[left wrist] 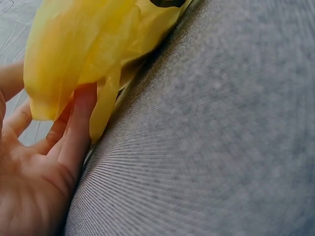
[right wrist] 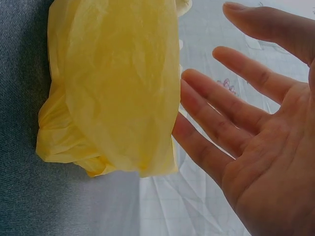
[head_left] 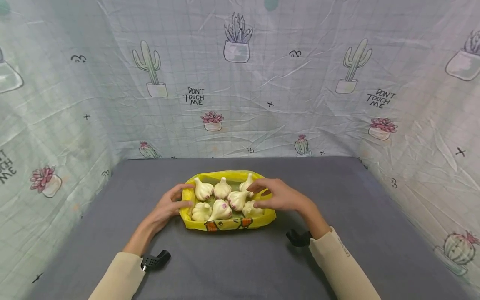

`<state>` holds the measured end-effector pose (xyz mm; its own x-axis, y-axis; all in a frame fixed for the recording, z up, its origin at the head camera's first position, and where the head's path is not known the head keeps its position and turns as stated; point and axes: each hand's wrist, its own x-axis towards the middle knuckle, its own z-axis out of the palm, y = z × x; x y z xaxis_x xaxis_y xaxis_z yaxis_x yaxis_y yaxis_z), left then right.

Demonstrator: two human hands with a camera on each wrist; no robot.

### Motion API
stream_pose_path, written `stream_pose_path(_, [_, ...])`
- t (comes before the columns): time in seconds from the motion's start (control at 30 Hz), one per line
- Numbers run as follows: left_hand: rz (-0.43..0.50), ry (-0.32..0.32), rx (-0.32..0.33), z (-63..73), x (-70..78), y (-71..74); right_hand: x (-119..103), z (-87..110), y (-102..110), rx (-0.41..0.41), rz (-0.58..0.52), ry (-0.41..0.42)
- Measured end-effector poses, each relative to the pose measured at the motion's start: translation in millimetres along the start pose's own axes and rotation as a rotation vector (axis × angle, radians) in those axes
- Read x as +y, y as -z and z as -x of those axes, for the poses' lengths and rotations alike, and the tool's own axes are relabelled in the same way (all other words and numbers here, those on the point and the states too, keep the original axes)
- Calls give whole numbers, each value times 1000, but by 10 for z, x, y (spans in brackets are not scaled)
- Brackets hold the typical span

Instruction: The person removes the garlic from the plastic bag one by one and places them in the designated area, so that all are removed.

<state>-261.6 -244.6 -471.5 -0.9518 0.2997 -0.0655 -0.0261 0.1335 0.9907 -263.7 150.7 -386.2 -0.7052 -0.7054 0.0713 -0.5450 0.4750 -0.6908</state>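
Note:
A yellow plastic bag, spread into a shallow oblong shape, holds several whitish garlic bulbs with purple tinges. My left hand grips the bag's left end. In the left wrist view, the fingers go under loose yellow plastic, so their tips are hidden. Over the bag's right end hovers my right hand, thumb and fingers spread above a garlic bulb. Seen from the right wrist, the hand has fairly straight, parted fingers beside the bag's upper edge.
A grey cloth covers the table beneath the bag. Printed curtains with cactus drawings enclose the back and both sides. Black wrist mounts stick out by both sleeves, low over the table.

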Motion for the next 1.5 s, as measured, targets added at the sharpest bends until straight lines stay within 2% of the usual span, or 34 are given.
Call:
stream_pose_path(0.17, [53,-6,-34,2,-11,14,18,1,0,-19,-11,-8])
stream_pose_path(0.3, [62,-14,-18,18,-7,30,21,-35,-6,-25,-1,-11])
stream_pose_path(0.47, [55,-27,-28,27,-24,26,24,-57,-26,-73,6,-31])
stream_pose_path(0.7, [72,-34,-23,24,-40,7,58,-104,-122,-117,45,-9])
stream_pose_path(1.23, [41,-27,-18,17,-20,-2,101,-174,-211,-114,207,52])
stream_pose_path(1.5, [45,-26,-20,8,-19,-3,121,-188,-223,-76,219,86])
